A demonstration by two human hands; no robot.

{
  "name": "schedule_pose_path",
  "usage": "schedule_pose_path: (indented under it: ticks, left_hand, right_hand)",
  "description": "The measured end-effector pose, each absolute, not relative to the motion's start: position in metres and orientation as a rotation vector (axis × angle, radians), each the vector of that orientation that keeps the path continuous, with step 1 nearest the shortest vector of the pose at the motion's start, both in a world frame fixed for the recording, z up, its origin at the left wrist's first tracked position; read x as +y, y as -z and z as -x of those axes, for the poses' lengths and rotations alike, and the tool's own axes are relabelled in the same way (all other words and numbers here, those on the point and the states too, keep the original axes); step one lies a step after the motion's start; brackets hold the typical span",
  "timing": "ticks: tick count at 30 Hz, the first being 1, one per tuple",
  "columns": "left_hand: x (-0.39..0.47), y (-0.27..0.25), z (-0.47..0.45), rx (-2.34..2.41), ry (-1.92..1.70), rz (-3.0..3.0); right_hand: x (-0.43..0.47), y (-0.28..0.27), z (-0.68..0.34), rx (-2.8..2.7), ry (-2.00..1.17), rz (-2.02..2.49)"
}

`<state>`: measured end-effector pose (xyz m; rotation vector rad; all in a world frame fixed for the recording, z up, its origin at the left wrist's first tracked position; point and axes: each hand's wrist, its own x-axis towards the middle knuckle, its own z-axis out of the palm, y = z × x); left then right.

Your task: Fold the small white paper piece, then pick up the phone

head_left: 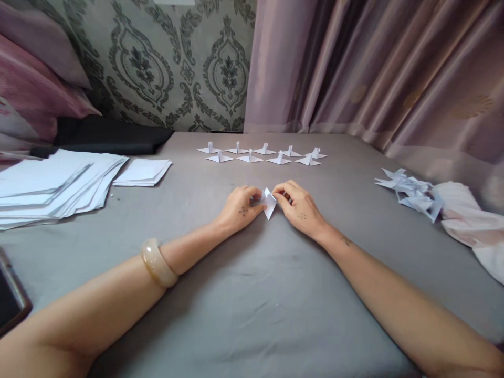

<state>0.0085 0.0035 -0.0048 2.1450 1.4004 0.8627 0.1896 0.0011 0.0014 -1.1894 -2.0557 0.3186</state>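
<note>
Matt white paper makes up the small folded piece pinched between the left hand and right hand. It lies on a smooth, matt grey cloth sheet, faintly creased. Beyond the folded piece stand rows of folded paper figures, equally matt. Left of it, loose paper sheets look flat and dull. The bangle appears glossy, stone-like. Behind, the curtain has a satin sheen.
</note>
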Motion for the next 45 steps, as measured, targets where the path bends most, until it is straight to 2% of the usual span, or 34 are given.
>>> schedule_pose_path:
  ticks: [5, 8, 13, 20, 30, 36, 45]
  left_hand:
    - [0.006, 0.008, -0.007, 1.52, -0.894, -2.244]
    - [0.001, 0.006, -0.011, 1.606, -0.959, -2.294]
    - [-0.002, 0.0, -0.009, 1.612, -0.965, -2.181]
    - [0.013, 0.005, 0.008, 1.525, -0.845, -2.23]
    - [-0.013, -0.008, -0.005, 1.522, -0.791, -1.798]
    - [-0.009, -0.002, -0.004, 1.578, -0.927, -1.902]
    - [-0.005, 0.002, -0.008, 1.357, -0.883, -1.87]
  right_hand:
    - [-0.007, -0.003, -0.188, -1.956, -0.273, 1.351]
    - [-0.014, -0.003, -0.186, -2.092, -0.319, 1.357]
    - [-0.012, 0.001, -0.188, -2.236, -0.302, 1.377]
    - [0.002, 0.005, -0.191, -2.152, -0.155, 1.491]
    - [0.0, 0.001, -0.184, -2.098, -0.458, 1.405]
    - [0.005, -0.001, -0.187, -2.168, -0.568, 1.341]
    - [-0.003, 0.001, -0.182, -2.152, -0.572, 1.336]
